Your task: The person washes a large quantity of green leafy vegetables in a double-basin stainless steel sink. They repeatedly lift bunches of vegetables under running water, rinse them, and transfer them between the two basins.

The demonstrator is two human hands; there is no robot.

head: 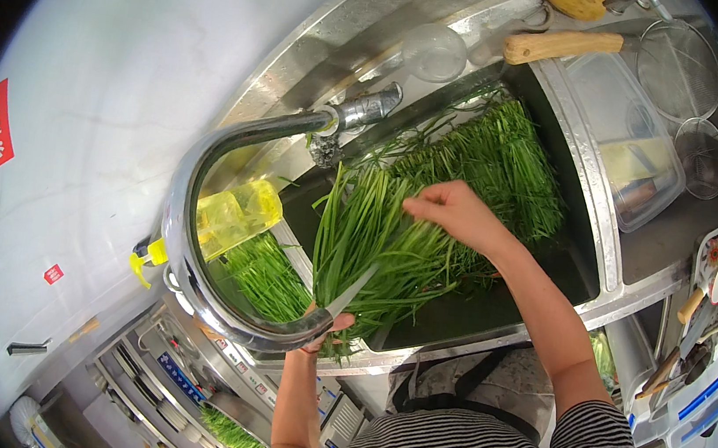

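Observation:
My left hand (335, 325) grips the base of a loose bunch of garlic chives (359, 224), partly hidden behind the spout of the chrome faucet (178, 203). Water (355, 288) runs from the spout onto the leaves, which fan out over the steel sink basin (500, 326). Higher up, the thumb and fingers of my right hand (456, 215) pinch leaves of that bunch. Beyond it, a thick pile of garlic chives (505, 167) lies in the dark basin. More cut chives (270, 277) lie left of the basin, seen through the faucet's arc.
A yellow detergent pump bottle (227, 215) stands by the wall. Steel wool (325, 149) sits at the faucet base, near a clear bowl (435, 52). A wooden handle (562, 47), a lidded plastic box (639, 209) and wire strainers (678, 71) occupy the right side.

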